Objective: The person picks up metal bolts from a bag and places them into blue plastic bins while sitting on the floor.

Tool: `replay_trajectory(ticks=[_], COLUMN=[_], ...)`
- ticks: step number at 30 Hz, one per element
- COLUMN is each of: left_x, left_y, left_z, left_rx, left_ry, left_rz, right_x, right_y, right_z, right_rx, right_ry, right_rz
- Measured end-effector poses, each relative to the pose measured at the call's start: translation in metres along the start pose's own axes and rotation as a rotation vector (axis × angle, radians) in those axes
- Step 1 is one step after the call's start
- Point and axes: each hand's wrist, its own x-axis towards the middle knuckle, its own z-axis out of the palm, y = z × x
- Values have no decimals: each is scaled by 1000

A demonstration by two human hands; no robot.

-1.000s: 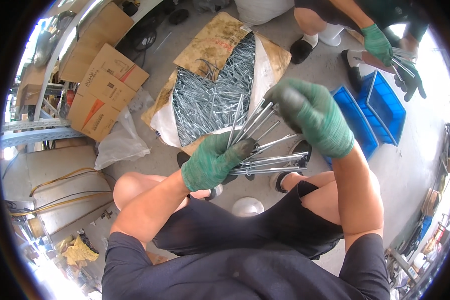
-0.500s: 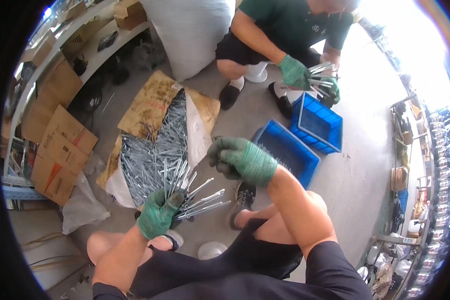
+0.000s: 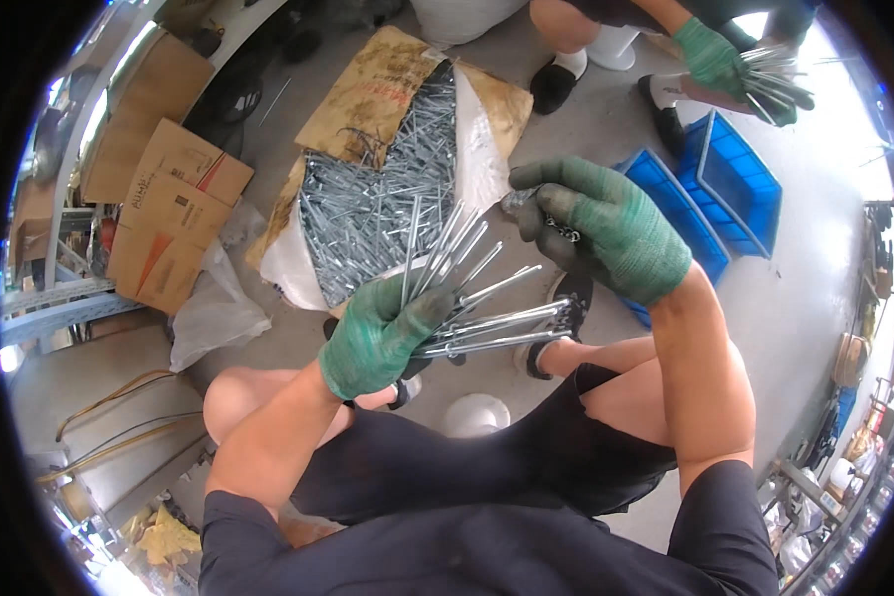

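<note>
A fanned-out bundle of thin shiny metal rods (image 3: pixel 497 323) is gripped in my left hand (image 3: pixel 382 333), which wears a green glove with dark fingertips. The rods point up and to the right, their lower ends hidden by the fingers. My right hand (image 3: pixel 616 228), gloved the same way, is raised to the right of them with fingers curled. Small shiny metal pieces (image 3: pixel 563 230) show between its fingers; their exact kind is too small to tell. Beyond my left hand, an opened sack (image 3: pixel 353 109) lies on the floor, with a heap of similar rods (image 3: pixel 368 214) in it.
At the far right, a co-worker's gloved hand (image 3: pixel 710 55) holds another rod bundle (image 3: pixel 773 74). Two blue crates (image 3: pixel 730 184) stand below it. Cardboard boxes (image 3: pixel 174 219) and a clear plastic bag (image 3: pixel 219 313) are at left. A white stool (image 3: pixel 475 412) is between my legs.
The view has shifted, so the sack and crates sit higher and further right. My right hand now shows small metal pieces between its fingers. The left hand keeps its rods.
</note>
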Motion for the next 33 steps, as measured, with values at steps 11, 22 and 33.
replay_trajectory(ticks=[11, 22, 33], left_x=[0, -3, -3], left_y=[-7, -2, 0], left_z=[-5, 1, 0], left_rx=[63, 134, 104], left_ry=[7, 18, 36], left_rz=[-23, 132, 72], right_x=[0, -4, 4], right_y=[-5, -20, -3], right_z=[18, 24, 22], right_rx=[-244, -261, -262], right_ry=[-47, -132, -161], right_rz=[-112, -14, -43])
